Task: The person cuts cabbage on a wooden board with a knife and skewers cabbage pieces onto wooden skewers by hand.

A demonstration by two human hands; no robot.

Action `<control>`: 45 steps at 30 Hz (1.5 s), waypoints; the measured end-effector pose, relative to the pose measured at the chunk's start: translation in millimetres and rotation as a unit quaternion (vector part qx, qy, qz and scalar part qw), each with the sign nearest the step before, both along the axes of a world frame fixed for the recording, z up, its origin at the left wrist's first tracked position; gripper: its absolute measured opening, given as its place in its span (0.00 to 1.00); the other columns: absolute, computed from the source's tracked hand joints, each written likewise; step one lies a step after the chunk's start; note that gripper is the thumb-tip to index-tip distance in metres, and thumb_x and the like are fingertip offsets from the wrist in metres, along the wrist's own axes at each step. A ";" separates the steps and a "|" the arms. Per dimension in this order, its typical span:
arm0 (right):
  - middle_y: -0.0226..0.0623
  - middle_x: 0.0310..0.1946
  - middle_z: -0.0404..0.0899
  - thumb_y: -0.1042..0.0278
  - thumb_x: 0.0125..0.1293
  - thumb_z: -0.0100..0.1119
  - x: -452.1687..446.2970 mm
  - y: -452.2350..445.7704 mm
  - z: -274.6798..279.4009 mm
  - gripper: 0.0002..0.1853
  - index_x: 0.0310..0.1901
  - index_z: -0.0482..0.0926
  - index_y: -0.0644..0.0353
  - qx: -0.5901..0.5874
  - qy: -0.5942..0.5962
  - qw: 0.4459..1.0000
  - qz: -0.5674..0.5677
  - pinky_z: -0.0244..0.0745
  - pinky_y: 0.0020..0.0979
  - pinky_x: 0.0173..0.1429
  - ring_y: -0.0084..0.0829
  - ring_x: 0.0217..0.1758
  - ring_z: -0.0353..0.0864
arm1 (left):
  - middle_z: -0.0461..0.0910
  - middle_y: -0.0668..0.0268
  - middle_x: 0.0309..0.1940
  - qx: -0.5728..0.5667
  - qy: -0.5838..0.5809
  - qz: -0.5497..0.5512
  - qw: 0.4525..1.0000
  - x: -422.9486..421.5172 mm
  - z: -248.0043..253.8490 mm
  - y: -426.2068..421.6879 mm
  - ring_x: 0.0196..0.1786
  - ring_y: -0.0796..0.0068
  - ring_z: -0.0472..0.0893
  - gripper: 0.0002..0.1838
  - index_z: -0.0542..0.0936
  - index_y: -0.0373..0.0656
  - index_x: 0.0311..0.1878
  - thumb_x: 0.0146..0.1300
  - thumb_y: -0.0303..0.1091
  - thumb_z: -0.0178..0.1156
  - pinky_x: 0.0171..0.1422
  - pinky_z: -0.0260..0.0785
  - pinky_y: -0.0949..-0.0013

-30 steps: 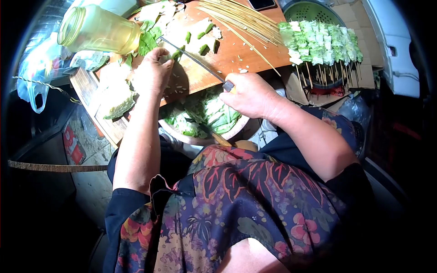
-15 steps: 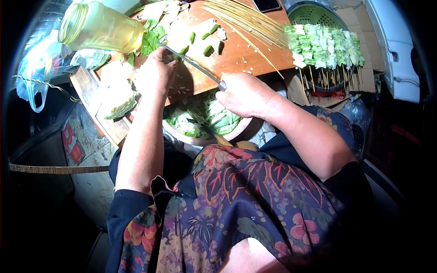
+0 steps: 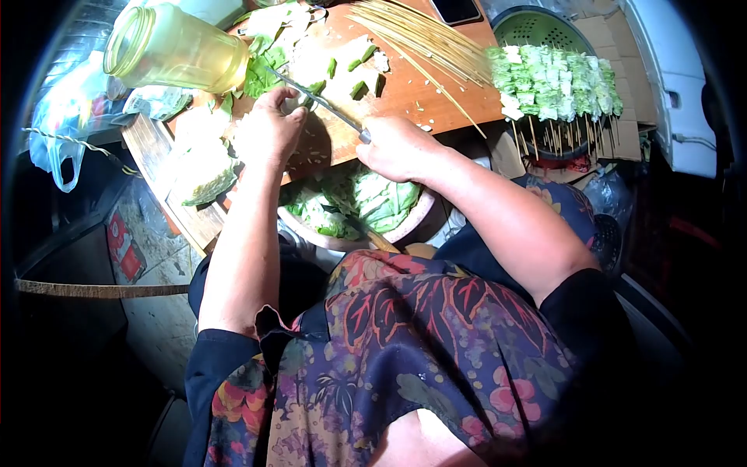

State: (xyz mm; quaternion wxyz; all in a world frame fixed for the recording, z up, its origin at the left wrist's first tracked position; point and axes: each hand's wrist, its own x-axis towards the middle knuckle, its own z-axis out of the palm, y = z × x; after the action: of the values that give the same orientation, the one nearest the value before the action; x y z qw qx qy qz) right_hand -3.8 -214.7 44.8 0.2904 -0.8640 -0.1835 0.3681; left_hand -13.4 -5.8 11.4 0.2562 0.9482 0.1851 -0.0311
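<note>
My right hand (image 3: 398, 148) is closed around the handle of a knife (image 3: 317, 98), whose narrow blade slants up and left over the wooden board (image 3: 436, 101). Just under the blade, my left hand (image 3: 272, 128) has its fingers pinched around a small green vegetable piece, mostly hidden by the fingers. Several cut green pieces (image 3: 359, 56) lie on the board beyond the blade. A green leaf (image 3: 264, 70) lies near the knife's tip, and a pale cabbage chunk (image 3: 206, 173) sits left of my left wrist.
A glass jar (image 3: 183, 54) of yellowish liquid stands at the upper left. Bamboo skewers (image 3: 420, 39) lie across the board. Skewered cabbage (image 3: 556, 82) rests on a dark green colander (image 3: 537, 23). Below the board is a basin (image 3: 416, 222) of cabbage leaves with a wooden-handled tool (image 3: 380, 240).
My right hand has drawn the knife slightly left and down, toward me. My left hand stays in nearly the same spot with its fingers pinched.
</note>
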 end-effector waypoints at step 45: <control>0.64 0.33 0.79 0.67 0.56 0.51 -8.6 3.5 50.9 0.15 0.36 0.79 0.73 -0.050 0.056 0.996 0.037 0.75 0.45 0.48 0.55 0.42 0.81 | 0.80 0.65 0.24 -0.305 0.048 0.243 0.920 7.3 -10.0 11.0 0.23 0.78 0.79 0.08 0.80 0.37 0.36 0.60 0.32 0.64 0.27 0.75 0.74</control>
State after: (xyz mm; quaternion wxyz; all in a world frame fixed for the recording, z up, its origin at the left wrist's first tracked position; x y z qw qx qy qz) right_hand -12.4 -211.2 95.6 0.2425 -0.8481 -0.1802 0.4352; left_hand -6.1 5.2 1.4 0.5234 0.7473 0.4038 -0.0680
